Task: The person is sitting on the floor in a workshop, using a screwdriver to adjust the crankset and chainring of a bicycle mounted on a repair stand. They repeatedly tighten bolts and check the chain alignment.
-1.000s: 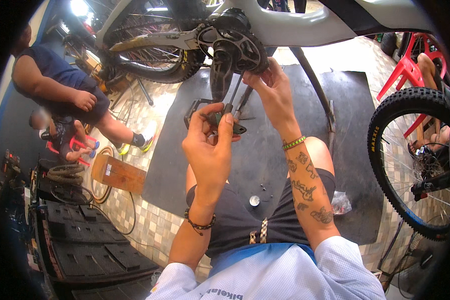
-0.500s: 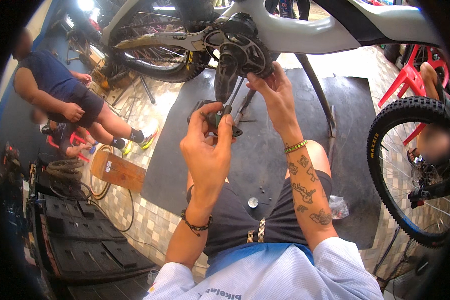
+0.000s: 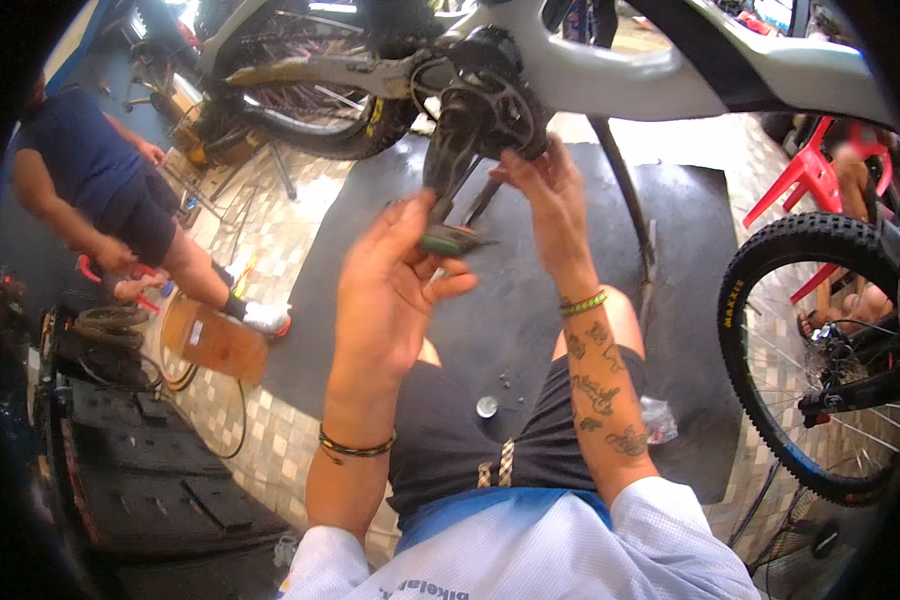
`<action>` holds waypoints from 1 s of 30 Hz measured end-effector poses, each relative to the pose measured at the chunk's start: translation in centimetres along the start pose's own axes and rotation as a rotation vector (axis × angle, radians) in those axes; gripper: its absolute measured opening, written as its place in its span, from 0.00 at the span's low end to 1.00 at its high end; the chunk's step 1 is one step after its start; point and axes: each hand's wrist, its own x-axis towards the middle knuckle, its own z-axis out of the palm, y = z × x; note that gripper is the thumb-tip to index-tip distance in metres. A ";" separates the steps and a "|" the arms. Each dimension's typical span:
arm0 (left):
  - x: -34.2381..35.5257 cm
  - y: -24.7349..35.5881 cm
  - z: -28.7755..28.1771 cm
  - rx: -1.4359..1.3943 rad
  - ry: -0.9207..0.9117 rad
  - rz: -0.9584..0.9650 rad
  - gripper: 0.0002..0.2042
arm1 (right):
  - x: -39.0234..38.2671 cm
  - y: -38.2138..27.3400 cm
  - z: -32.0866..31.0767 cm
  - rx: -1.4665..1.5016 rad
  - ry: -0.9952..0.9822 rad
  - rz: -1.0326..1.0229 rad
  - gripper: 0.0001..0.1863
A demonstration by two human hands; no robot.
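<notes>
Since the frame half a second ago, the left hand (image 3: 380, 300) shifts leftward and its thumb swings off the folding tool (image 3: 448, 240). Its grip is loosely spread, with the tool beside the fingertips; motion blur means I cannot tell how firmly it is held. The right hand (image 3: 550, 195) has partly curled fingers at the lower edge of the gear wheel (image 3: 515, 115); whether they pinch anything I cannot tell.

Overhead, the pale bike frame (image 3: 620, 80) bounds the upper edge of the picture. A gap over the dark mat (image 3: 690, 250) separates the hands, and another separates the right hand from the stand leg (image 3: 625, 190). The mat's right edge runs near the knobbly wheel (image 3: 740, 290) at right.

Upper centre, the tool looks dark green and slim, below the glossy black crank arm (image 3: 454, 145).
</notes>
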 end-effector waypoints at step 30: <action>0.0 -10.4 -7.5 0.866 -0.119 0.336 0.19 | 2.0 -1.6 -4.8 -0.006 -0.267 0.170 0.33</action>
